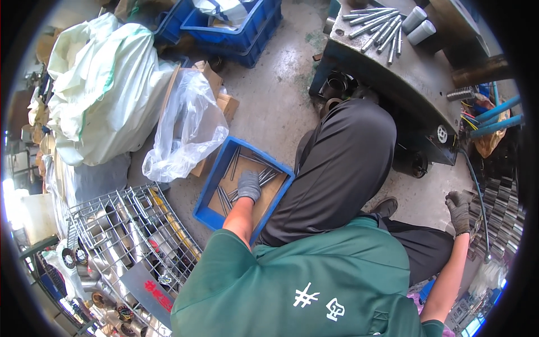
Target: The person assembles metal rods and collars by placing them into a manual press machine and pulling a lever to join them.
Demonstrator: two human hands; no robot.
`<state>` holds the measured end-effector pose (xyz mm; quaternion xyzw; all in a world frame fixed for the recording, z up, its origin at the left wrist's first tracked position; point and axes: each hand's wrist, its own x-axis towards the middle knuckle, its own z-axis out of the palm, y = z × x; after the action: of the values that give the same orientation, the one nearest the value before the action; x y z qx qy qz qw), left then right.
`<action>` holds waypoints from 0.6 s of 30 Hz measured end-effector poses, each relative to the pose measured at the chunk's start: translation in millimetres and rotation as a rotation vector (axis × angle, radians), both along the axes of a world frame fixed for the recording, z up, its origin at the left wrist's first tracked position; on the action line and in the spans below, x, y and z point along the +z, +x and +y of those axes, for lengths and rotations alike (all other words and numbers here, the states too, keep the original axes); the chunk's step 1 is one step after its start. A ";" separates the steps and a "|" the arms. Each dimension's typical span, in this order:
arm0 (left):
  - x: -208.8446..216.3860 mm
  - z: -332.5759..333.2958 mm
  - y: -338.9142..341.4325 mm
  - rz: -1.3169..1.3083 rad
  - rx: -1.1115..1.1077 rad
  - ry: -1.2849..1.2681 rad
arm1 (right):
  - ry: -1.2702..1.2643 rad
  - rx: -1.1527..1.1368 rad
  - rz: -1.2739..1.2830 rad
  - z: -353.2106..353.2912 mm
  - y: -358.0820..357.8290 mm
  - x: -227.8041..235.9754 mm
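Inside a blue plastic bin (203, 209) to my left, several slim metal rods (223, 200) lie on a brown bottom liner. My left hand (249, 186), in a grey glove, reaches down into the bin. Its fingers are closed around a bunch of rods whose ends stick out to the right; the fingertips are partly hidden. My right hand (459, 212), in a darker grey glove, is out at the far right beside my leg. Its fingers are curled, and nothing shows in them. Near it are stacked metal pieces (497, 216).
A metal workbench (415, 70) ahead right carries several steel rods (377, 27) and two grey cylinders (422, 32). Blue crates (255, 33) stand at the back. Left are white sacks (106, 90), a clear plastic bag (188, 121) on a carton, and a wire basket (120, 224) of parts.
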<state>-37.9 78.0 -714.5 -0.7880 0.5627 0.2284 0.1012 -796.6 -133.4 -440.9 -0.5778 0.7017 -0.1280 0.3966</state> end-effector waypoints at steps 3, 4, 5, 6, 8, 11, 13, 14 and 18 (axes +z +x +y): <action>-10.6 10.7 -9.8 -0.035 0.039 -0.047 | -0.004 -0.042 -0.032 3.9 3.4 4.4; -11.1 13.9 -12.4 -0.031 0.052 -0.004 | 0.015 -0.019 0.012 5.0 6.3 7.5; -11.2 18.1 -14.6 -0.029 0.069 0.040 | 0.033 0.007 0.054 4.2 14.2 11.9; -8.6 18.8 -17.0 -0.015 0.117 0.060 | 0.050 0.011 0.078 5.7 22.1 18.1; 4.0 15.7 -22.1 0.034 0.163 0.064 | 0.041 0.017 0.069 5.9 24.2 18.1; 3.5 17.2 -17.0 0.121 0.274 0.067 | 0.018 0.082 0.097 1.5 35.6 20.9; 5.3 23.0 -12.2 0.215 0.368 0.166 | 0.010 0.122 0.087 1.9 37.9 22.8; 5.2 30.2 -11.3 0.294 0.447 0.067 | 0.006 0.116 0.081 2.4 41.1 24.6; 27.6 42.5 -4.2 0.410 0.628 -0.089 | -0.002 0.165 0.058 4.2 67.2 37.9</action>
<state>-42.1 120.4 -687.0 -0.8636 0.3119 0.3766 -0.1231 -729.4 -129.2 -403.1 -0.6377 0.6628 -0.0788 0.3846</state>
